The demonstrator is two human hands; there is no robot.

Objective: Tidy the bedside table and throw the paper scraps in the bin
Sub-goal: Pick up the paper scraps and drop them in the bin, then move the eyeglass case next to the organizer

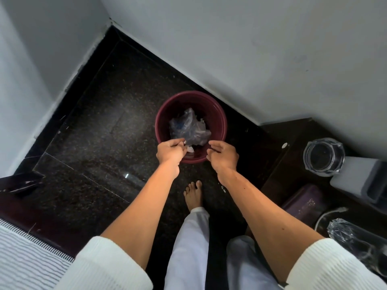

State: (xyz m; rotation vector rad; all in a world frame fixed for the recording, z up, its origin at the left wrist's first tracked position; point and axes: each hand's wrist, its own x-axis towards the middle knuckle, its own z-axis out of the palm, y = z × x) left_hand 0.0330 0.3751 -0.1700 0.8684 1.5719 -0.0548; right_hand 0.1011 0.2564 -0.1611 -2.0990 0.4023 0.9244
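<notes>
— Over the dark speckled floor (100, 114), by the white wall (251, 49): maroon bin (217, 114), plastic bag (188, 130) inside.

— And the hands?

— Above the rim, probably to drop cleanly. Left hand (170, 150) pinching a paper scrap (189, 148); right hand (223, 154) loosely open, empty.

— The desk (278, 170)?

— Right side, not yet tidied.

We see a dark speckled floor (100, 126) bearing a maroon bin (215, 120); beside it, a dark bedside table (278, 174) carries a glass ashtray (323, 156).
</notes>
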